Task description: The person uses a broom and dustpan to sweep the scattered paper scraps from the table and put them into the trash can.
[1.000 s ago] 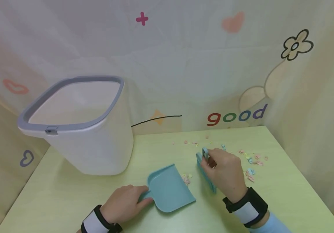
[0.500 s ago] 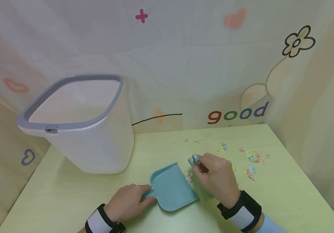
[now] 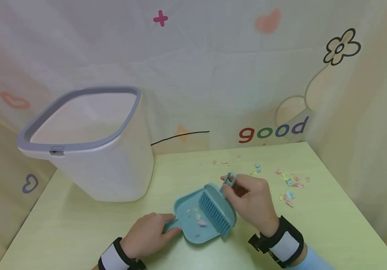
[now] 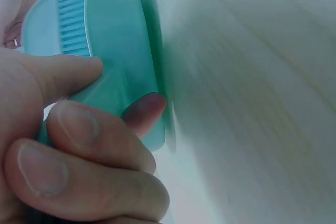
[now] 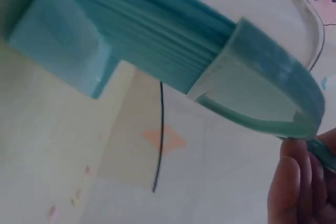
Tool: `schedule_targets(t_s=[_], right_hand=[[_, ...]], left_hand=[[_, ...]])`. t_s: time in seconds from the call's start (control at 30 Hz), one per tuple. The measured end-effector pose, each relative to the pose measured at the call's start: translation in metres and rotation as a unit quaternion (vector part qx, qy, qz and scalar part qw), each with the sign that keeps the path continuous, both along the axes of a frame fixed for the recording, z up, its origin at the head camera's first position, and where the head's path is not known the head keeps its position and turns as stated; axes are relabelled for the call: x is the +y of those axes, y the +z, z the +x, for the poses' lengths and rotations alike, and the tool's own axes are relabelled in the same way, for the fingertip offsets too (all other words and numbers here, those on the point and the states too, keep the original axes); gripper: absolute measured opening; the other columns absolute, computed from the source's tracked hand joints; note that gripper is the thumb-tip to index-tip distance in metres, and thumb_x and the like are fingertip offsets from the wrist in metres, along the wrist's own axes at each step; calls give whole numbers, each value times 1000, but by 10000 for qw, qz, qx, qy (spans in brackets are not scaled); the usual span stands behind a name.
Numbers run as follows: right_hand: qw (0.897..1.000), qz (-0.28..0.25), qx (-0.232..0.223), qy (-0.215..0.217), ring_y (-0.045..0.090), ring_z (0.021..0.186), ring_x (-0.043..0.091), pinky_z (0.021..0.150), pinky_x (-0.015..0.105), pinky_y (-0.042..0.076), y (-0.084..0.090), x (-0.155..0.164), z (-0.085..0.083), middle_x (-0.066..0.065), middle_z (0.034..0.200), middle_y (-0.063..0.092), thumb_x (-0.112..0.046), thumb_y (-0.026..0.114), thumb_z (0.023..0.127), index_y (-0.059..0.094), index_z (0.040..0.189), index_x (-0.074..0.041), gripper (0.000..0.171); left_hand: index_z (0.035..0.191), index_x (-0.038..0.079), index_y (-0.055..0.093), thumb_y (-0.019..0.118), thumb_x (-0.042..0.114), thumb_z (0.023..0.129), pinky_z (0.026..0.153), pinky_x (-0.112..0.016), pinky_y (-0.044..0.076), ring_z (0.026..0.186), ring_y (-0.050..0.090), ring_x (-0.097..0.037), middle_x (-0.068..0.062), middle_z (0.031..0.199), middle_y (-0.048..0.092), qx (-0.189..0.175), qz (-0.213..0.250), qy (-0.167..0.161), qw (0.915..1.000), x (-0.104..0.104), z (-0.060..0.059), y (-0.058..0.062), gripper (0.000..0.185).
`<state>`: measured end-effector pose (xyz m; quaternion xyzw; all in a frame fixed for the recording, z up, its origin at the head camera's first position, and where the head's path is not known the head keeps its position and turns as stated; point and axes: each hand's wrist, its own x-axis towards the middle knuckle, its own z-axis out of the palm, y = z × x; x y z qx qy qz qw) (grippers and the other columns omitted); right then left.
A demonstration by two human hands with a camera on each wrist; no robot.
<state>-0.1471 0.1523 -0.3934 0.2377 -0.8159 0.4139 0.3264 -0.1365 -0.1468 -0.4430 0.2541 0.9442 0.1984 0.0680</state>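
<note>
A teal dustpan [image 3: 193, 221] lies on the pale green table [image 3: 78, 225] near its front. My left hand [image 3: 147, 234] grips the pan's short handle, fingers curled round it [image 4: 105, 129]. My right hand [image 3: 250, 204] holds a teal hand brush [image 3: 215, 210] by its looped handle; the bristles stand tilted over the pan's right side. A few coloured paper scraps [image 3: 198, 221] lie inside the pan. In the right wrist view the brush [image 5: 157, 40] fills the frame, with fingertips [image 5: 302, 182] on its handle.
A large white bin [image 3: 88, 146] with a grey rim stands at the back left of the table. Several coloured paper scraps [image 3: 287, 183] are scattered at the right rear. A printed curtain hangs behind and to the right of the table.
My right hand has drawn the brush leftward from the table into the dustpan, pushing scraps into it. The left hand and the pan have stayed put.
</note>
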Motion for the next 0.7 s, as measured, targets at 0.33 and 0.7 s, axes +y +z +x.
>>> schedule_targets(t_s=[0.33, 0.7], right_hand=[[9973, 112, 486, -542, 63, 55, 6, 54, 16, 51, 15, 22, -8, 1, 70, 71, 5, 79, 79, 74, 79, -7, 13], [9750, 1101, 425, -1884, 66, 58, 17, 52, 32, 52, 2, 39, -24, 7, 68, 65, -1, 82, 83, 77, 86, 1, 7]], left_hand=[[72, 26, 49, 68, 44, 97, 53, -22, 24, 57, 32, -2, 14, 63, 24, 162, -41, 24, 9999, 0, 1, 1, 37], [71, 24, 48, 69, 44, 97, 52, -23, 21, 56, 30, -1, 14, 63, 23, 55, 74, 11, 10000, 1, 1, 4, 39]])
